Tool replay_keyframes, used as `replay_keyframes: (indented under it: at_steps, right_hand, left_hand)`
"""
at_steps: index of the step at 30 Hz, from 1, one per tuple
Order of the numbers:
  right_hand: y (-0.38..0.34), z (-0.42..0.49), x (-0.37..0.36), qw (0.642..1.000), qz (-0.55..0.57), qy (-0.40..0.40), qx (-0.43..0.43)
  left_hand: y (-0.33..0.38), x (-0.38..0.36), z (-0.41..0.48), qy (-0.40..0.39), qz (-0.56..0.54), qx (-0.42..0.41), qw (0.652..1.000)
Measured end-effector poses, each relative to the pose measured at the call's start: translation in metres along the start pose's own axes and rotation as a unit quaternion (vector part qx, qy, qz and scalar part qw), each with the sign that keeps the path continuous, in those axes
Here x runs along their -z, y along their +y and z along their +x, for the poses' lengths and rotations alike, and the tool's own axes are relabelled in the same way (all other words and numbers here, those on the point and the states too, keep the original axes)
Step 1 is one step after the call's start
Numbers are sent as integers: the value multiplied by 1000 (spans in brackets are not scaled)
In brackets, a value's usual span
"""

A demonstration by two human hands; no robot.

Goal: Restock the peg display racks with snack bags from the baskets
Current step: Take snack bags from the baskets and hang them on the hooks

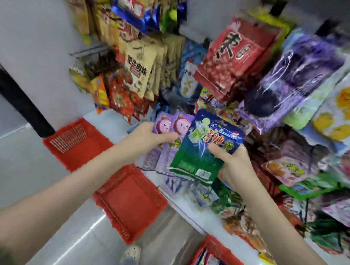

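snack bags: a green-and-blue bag point(205, 148) in my right hand point(232, 166) and two purple bags point(170, 130) fanned in my left hand point(149, 136), all held up in front of the peg rack point(231, 60)
weight: light, i judge; a pinch carries each one
stiffness: soft glossy film, a little puffed; it will bend, and i expect the contents would crush under a hard squeeze
slip: slick foil, so stacked bags may slide apart
where to hold: low on the sides or near edge, leaving the far top edge free for a peg
right fingers: thumb point(215, 151) pressed on the front of the green-and-blue bag at its right side, the rest curled behind it, gripping
left fingers: thumb point(166, 136) across the purple fronts, the others behind, pinching both together
overlap: the green-and-blue bag lies over the right edge of the purple ones, touching
free peg: blur hides it; i cannot tell
baskets: two red baskets point(129, 201) on the floor to the left, a third basket point(217, 258) near right with bags in it
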State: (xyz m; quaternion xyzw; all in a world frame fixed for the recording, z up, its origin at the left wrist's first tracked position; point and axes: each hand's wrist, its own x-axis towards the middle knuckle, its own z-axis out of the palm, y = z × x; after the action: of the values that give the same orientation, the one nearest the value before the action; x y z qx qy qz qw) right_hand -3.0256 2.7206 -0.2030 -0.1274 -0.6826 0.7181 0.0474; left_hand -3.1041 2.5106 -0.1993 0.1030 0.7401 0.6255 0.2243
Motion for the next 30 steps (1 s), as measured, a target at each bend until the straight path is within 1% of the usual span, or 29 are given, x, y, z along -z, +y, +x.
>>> replay_keyframes:
  at_steps: [2,4,7,9,10,12,15,18,19,20,21,23,25,28,30]
  right_hand:
    - [-32,11,-14,999,17,11,26]
    - [-64,18,-17,998,8,46,44]
    - [-110,22,-10,985,-15,132,107]
    - [-146,17,-5,965,-42,194,170]
    - [-164,12,-2,947,-54,227,220]
    - [-201,1,3,894,-84,289,333]
    - [-246,-8,14,794,-183,329,476]
    - [-276,-1,29,694,-284,353,559]
    - [-284,4,32,669,-306,354,577]
    - [-291,8,36,656,-323,340,591]
    - [-296,12,40,652,-339,322,597]
    - [-304,19,47,661,-373,288,584]
    - [-313,23,62,683,-401,257,554]
    - [-320,19,86,727,-390,167,540]
    - [-320,17,100,735,-366,145,552]
  left_hand:
    - [32,19,11,27,8,-38,999]
    - [64,29,20,51,9,-82,995]
    - [117,30,30,84,-2,-150,985]
    - [153,25,32,98,-23,-199,975]
    - [171,20,33,105,-30,-233,966]
    - [207,8,33,114,-36,-303,946]
    - [254,-20,34,120,-54,-389,912]
    - [287,-58,37,128,-60,-437,888]
    - [296,-72,40,136,-58,-451,880]
    - [304,-87,39,141,-55,-465,872]
    - [310,-102,39,144,-50,-477,865]
    - [320,-127,40,137,-48,-495,856]
    - [327,-142,44,116,-62,-488,863]
    - [336,-151,55,80,-100,-476,870]
    - [340,-157,60,77,-96,-470,874]
